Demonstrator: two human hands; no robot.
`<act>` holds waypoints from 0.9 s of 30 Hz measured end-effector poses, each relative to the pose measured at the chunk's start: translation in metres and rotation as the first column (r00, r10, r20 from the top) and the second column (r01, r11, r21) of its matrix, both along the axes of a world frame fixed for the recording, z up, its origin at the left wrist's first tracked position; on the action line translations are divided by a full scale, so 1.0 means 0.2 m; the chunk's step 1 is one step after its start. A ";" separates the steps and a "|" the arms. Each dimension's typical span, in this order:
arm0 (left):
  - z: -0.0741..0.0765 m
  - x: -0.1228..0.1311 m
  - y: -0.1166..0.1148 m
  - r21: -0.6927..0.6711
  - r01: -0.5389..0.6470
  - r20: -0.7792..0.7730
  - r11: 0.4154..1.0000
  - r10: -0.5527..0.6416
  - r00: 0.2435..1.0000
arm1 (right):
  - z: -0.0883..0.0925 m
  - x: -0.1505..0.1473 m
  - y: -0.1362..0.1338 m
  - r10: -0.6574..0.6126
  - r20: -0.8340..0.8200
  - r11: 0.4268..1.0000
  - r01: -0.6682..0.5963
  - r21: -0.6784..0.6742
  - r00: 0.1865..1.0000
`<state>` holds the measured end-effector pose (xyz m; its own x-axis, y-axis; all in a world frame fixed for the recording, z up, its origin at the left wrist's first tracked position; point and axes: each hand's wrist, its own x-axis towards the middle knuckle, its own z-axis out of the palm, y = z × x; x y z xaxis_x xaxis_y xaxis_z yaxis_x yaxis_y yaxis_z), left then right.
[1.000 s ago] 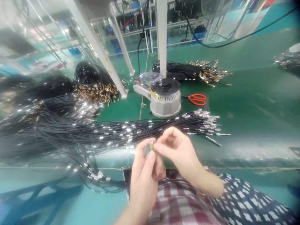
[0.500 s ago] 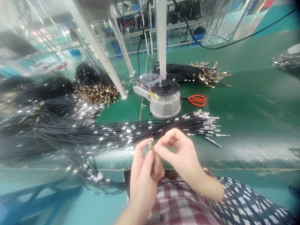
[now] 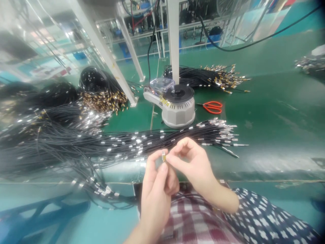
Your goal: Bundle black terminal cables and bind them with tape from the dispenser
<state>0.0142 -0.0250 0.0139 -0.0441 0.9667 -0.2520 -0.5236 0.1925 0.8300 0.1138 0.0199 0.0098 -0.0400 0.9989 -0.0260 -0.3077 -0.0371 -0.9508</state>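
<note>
Between the thumb and index finger of my left hand (image 3: 157,189) is a small silvery cable end (image 3: 163,154) with a yellowish bit at its lower side. The other fingers of that hand are curled in, and any cable below is hidden by them. From the right, my right hand (image 3: 195,162) brings thumb and index finger together in a pinch against the yellowish bit. What lies between those fingertips is too small to make out. Just beyond both hands, a long bundle of black cables (image 3: 175,137) with silvery ends lies across the green table (image 3: 269,132).
A grey round tape dispenser (image 3: 178,113) with a black top stands behind the bundle. Red-handled scissors (image 3: 212,107) lie to its right. More black cables with gold ends (image 3: 223,79) lie farther back, and coiled bundles (image 3: 95,84) at left. White posts (image 3: 175,44) rise from the table.
The right fingertips have closed in slightly on the cable end, and more yellow shows there. Both hands otherwise keep nearly the same place; the view has shifted a little.
</note>
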 end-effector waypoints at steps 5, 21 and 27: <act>-0.01 0.00 0.01 0.002 -0.005 -0.001 1.000 0.005 1.000 | 0.00 -0.01 0.00 -0.036 0.071 0.999 0.035 0.028 0.997; -0.11 -0.01 0.08 -0.059 -0.119 -0.035 0.991 0.117 0.993 | -0.14 0.01 0.03 -0.031 0.235 0.999 0.022 0.042 0.972; -0.07 -0.02 0.05 -0.017 -0.084 0.063 0.996 0.085 0.994 | -0.08 0.03 0.02 0.034 0.199 0.999 -0.037 0.010 0.979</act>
